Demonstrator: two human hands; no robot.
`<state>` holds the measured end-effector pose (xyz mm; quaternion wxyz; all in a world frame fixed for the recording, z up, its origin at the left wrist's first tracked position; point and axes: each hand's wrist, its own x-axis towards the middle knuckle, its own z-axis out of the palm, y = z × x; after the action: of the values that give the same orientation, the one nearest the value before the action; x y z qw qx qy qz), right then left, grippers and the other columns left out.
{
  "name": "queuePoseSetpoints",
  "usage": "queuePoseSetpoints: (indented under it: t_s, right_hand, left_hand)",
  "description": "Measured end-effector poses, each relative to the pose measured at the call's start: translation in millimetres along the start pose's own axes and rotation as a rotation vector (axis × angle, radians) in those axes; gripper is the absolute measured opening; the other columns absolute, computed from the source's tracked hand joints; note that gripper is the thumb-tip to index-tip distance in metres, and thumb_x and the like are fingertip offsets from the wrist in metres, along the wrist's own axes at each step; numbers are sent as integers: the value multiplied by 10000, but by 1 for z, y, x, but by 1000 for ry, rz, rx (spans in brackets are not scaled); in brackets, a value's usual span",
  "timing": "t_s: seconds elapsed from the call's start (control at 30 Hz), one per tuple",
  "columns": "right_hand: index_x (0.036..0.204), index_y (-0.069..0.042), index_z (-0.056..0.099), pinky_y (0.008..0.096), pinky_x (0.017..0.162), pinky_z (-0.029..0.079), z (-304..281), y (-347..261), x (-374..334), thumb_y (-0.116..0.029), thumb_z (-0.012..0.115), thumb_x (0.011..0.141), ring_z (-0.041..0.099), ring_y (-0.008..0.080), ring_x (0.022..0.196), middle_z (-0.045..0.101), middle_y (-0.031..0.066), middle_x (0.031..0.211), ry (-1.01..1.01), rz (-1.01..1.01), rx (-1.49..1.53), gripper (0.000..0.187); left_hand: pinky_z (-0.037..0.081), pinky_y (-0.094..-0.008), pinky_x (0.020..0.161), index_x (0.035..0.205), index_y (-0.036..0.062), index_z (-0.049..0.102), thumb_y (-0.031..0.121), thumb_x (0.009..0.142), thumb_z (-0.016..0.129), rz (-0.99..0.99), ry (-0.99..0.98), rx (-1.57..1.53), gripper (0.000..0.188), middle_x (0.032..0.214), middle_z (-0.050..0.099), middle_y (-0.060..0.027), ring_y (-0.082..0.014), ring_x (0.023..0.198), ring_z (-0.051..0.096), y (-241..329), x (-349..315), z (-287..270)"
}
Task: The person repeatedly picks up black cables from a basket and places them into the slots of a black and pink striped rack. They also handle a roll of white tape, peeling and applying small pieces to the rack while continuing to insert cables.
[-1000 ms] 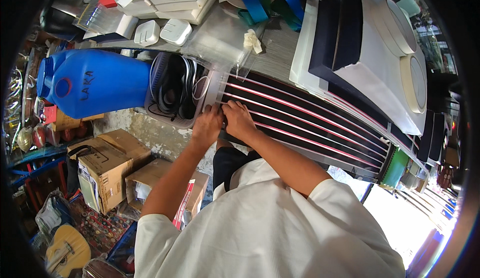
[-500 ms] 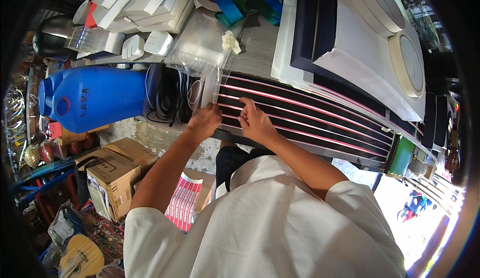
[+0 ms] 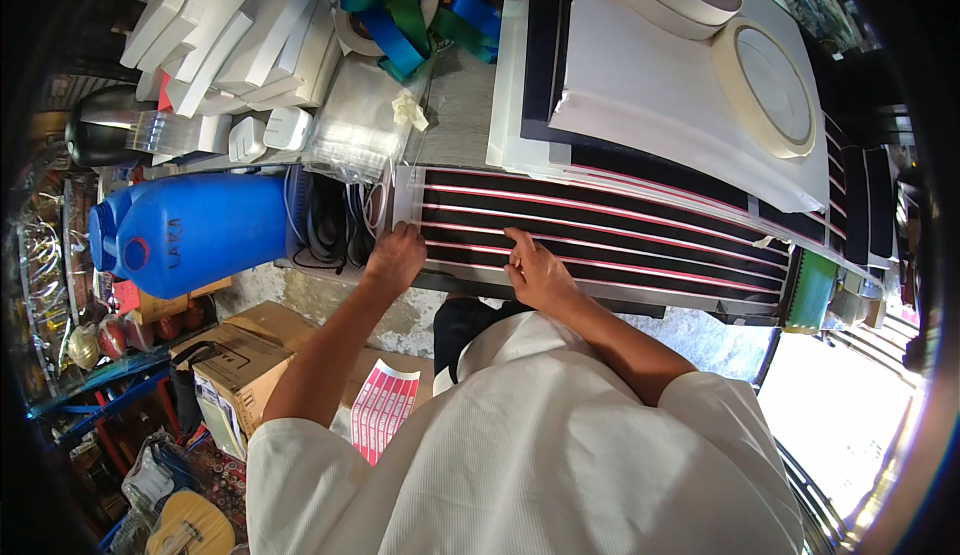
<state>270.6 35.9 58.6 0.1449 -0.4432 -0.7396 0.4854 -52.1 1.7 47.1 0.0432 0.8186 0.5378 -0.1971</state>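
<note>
This is a small, crowded workshop or shop; which is hard to tell. White boxes (image 3: 275, 40) crowd the worktop (image 3: 465, 105) beyond the blue jug (image 3: 215, 230), tape rolls (image 3: 724, 70) and ribbon (image 3: 398, 50) lie to its right, and a cardboard box (image 3: 265, 365) and guitar (image 3: 190, 527) sit nearer than it.

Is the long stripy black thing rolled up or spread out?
Spread out: the striped black material lies flat past both sides of the right hand.
</note>
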Motion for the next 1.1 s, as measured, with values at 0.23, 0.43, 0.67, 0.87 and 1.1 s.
queuePoseSetpoints:
  t_s: [0.23, 0.43, 0.67, 0.87, 1.1]
  right_hand:
    - [1276, -63, 717, 544, 1074, 573, -21, 9, -8, -111, 703, 1017, 706, 401, 1131, 685, 170, 1200, 51, -161, -166, 264]
    - [1243, -56, 769, 523, 1099, 554, -14, 4, -5, -118, 706, 1020, 671, 374, 1178, 654, 147, 1157, -110, -151, -231, 240]
    - [1271, -40, 761, 511, 1044, 577, 6, -21, 17, -108, 694, 1026, 699, 390, 1148, 679, 151, 1175, -237, -238, -340, 262]
    - [1202, -22, 730, 558, 946, 601, 45, -34, 68, -96, 640, 1024, 747, 471, 1047, 746, 233, 1108, -223, -212, -55, 214]
    - [1107, -2, 753, 551, 951, 601, 85, -50, 131, -117, 573, 1052, 761, 465, 1068, 792, 254, 1096, -306, -218, -211, 221]
  left_hand:
    - [630, -522, 947, 1235, -39, 706, 102, 966, 693, -236, 72, -429, 304, 1240, 678, -248, -436, 1153, 693, 68, -78, -3]
    - [580, -569, 973, 1305, 5, 693, 108, 1003, 721, -666, 261, -763, 320, 1217, 681, -258, -485, 1151, 671, 85, -95, 1]
    - [541, -571, 1005, 1311, 7, 708, 78, 1008, 742, -823, 536, -832, 314, 1219, 685, -255, -491, 1159, 666, 111, -67, 15]
    - [555, -370, 719, 1387, 17, 685, 114, 1102, 677, -1030, 660, -1714, 301, 1036, 682, -93, -222, 846, 656, 112, -45, 41]
    - [435, -252, 583, 1419, 42, 694, 102, 1128, 638, -1180, 698, -2410, 303, 904, 635, 16, -80, 707, 572, 109, -36, 37]
